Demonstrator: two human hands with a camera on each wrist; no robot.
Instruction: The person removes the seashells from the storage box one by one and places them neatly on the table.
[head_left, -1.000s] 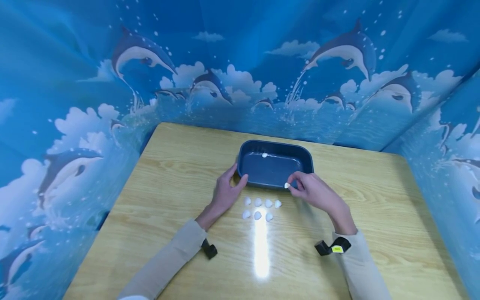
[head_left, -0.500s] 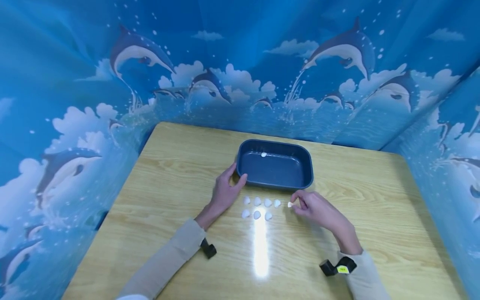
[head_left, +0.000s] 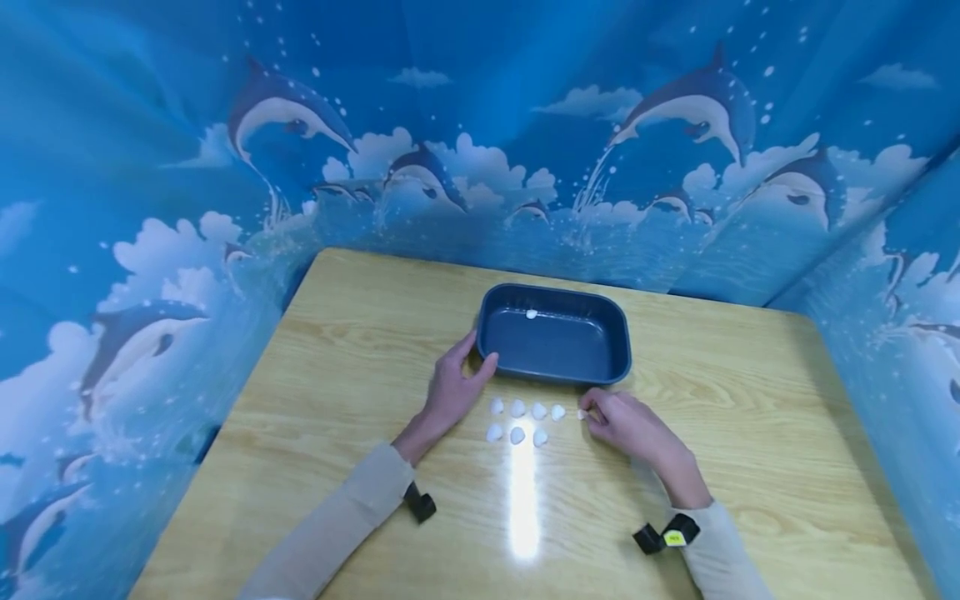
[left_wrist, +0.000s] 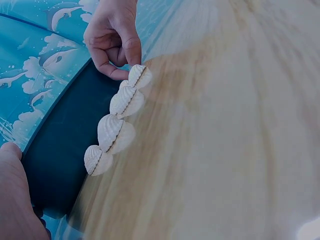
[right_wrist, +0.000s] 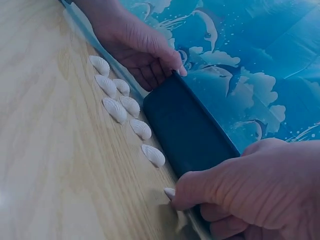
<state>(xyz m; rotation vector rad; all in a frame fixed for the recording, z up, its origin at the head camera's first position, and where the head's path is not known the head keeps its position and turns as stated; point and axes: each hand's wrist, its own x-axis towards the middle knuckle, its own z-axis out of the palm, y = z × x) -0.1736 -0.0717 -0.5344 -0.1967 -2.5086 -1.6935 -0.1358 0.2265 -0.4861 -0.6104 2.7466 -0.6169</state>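
Observation:
A dark blue tray (head_left: 617, 332) sits mid-table with one white shell (head_left: 532, 314) inside, near its far wall. My left hand (head_left: 477, 353) grips the tray's near left corner, thumb on the rim. Just in front of the tray, several white shells (head_left: 528, 421) lie on the table in two rows. My right hand (head_left: 588, 413) pinches another shell (head_left: 581, 414) down at the table, at the right end of the far row. In the left wrist view, the right hand's thumb and forefinger (left_wrist: 131, 49) hold that shell (left_wrist: 140, 76) beside the tray (left_wrist: 60, 150).
The wooden table (head_left: 750, 433) is walled on three sides by a blue dolphin-print curtain (head_left: 480, 150). A bright light glare (head_left: 522, 500) lies on the wood in front of the shells. Black wrist straps (head_left: 663, 533) sit on both beige sleeves.
My right hand came down and back from the tray's near rim to the table, carrying a shell to the right end of the far row. The left hand stayed put.

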